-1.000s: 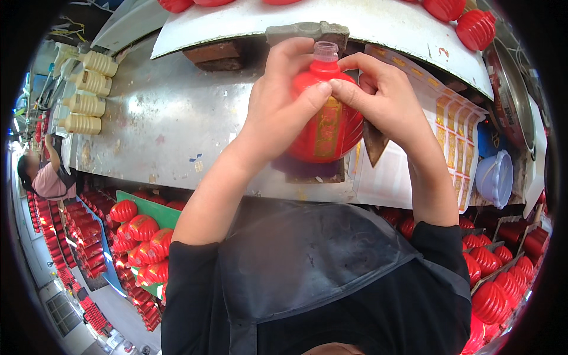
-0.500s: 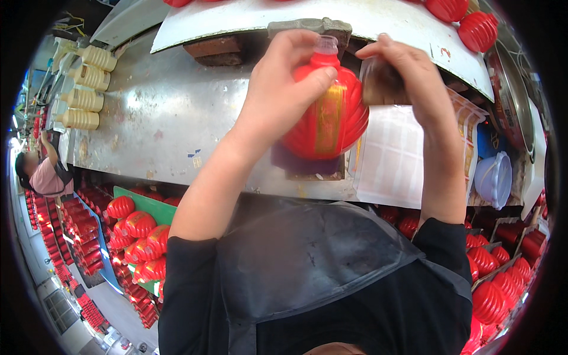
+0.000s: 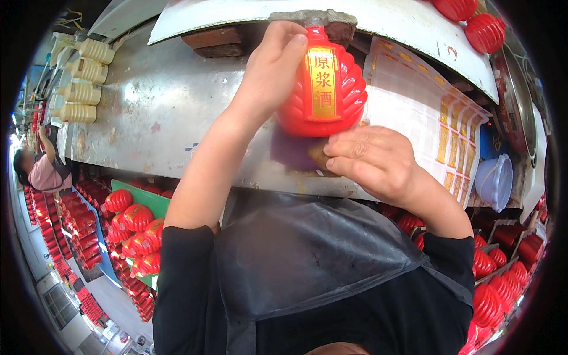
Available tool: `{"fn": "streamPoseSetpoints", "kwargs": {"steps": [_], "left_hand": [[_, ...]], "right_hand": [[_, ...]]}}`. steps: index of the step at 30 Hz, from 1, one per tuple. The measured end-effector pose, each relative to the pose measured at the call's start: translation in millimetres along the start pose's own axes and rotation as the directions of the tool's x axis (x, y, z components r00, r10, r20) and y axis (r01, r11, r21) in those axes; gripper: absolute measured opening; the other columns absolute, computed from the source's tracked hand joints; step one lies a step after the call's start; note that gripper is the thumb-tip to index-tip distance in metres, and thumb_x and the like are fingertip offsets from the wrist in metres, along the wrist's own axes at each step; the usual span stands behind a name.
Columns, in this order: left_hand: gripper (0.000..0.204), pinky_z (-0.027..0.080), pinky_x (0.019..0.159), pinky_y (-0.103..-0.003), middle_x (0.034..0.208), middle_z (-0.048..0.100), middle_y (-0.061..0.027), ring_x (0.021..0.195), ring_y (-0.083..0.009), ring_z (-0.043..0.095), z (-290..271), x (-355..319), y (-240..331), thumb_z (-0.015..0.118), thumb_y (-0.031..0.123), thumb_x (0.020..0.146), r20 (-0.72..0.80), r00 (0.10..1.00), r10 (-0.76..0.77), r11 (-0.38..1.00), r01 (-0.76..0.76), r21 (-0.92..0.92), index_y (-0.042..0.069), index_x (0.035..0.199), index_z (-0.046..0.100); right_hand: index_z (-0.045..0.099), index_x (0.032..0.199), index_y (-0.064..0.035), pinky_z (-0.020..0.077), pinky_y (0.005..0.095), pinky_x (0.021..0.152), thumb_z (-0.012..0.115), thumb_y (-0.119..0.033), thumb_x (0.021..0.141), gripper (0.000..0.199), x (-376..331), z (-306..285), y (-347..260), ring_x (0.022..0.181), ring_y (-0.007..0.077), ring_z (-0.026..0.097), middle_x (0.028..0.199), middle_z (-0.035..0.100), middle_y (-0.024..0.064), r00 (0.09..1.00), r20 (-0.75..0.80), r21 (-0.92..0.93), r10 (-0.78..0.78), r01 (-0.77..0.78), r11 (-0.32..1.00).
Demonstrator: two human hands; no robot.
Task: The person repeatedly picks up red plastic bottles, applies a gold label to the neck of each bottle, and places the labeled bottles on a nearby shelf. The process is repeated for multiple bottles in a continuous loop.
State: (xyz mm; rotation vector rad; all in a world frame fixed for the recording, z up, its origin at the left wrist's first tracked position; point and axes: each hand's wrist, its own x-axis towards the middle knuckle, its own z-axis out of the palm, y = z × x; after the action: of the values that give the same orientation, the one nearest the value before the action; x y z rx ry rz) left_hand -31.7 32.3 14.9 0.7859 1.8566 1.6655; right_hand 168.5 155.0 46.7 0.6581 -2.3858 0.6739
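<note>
A round, ribbed red bottle (image 3: 352, 89) with a clear neck lies on the metal bench, its neck end against a stone block (image 3: 340, 28). A gold-and-red label (image 3: 323, 83) is on its upper face. My left hand (image 3: 273, 62) is closed on the bottle's neck and shoulder from the left. Just below the bottle's base, my right hand (image 3: 376, 160) has its fingers pressed together over a brown pad (image 3: 319, 156), mostly hidden under them. Part of a dark purple piece (image 3: 289, 148) shows beneath the bottle.
A sheet of gold labels (image 3: 452, 139) lies to the right, near a pale blue bucket (image 3: 493, 182). Beige bottles (image 3: 89, 83) line the bench's left end. A white board (image 3: 236, 15) runs along the back. Red bottles (image 3: 137, 219) fill racks on both sides; a co-worker (image 3: 44, 170) is far left.
My right hand has moved from beside the bottle's upper right down to its base, with the brown pad. The bottle has shifted slightly up, and its label now faces up more squarely.
</note>
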Motion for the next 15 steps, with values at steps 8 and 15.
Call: {"fn": "streamPoseSetpoints", "kwargs": {"steps": [8, 15], "left_hand": [[0.047, 0.043, 0.112, -0.045, 0.140, 0.056, -0.0240, 0.129, -0.0400, 0.055, 14.2, -49.7, -25.3, 0.061, 0.028, 0.101, -0.204, 0.885, 0.419, 0.872, -0.329, 0.362, -0.001, 0.138, 0.055], [0.067, 0.039, 0.116, -0.050, 0.147, 0.047, -0.0284, 0.136, -0.0452, 0.049, 16.5, -58.1, -35.5, 0.068, 0.034, 0.097, -0.131, 0.855, 0.502, 0.814, -0.416, 0.405, -0.004, 0.146, 0.043]], "right_hand": [[0.074, 0.095, -0.0031, 0.0610, 0.0367, 0.079, 0.075, -0.003, 0.073, 0.022, -13.3, 10.6, 1.7, 0.095, 0.0280, 0.077, 0.103, 0.078, 0.0110, 0.985, -0.146, -0.188, 0.088, -0.115, 0.975], [0.069, 0.116, 0.0017, 0.0591, 0.0264, 0.078, 0.071, 0.005, 0.094, 0.023, -2.6, -2.3, -7.3, 0.091, 0.0136, 0.075, 0.104, 0.078, 0.0080, 0.624, -0.207, 0.502, 0.753, -0.593, 0.629]]}}
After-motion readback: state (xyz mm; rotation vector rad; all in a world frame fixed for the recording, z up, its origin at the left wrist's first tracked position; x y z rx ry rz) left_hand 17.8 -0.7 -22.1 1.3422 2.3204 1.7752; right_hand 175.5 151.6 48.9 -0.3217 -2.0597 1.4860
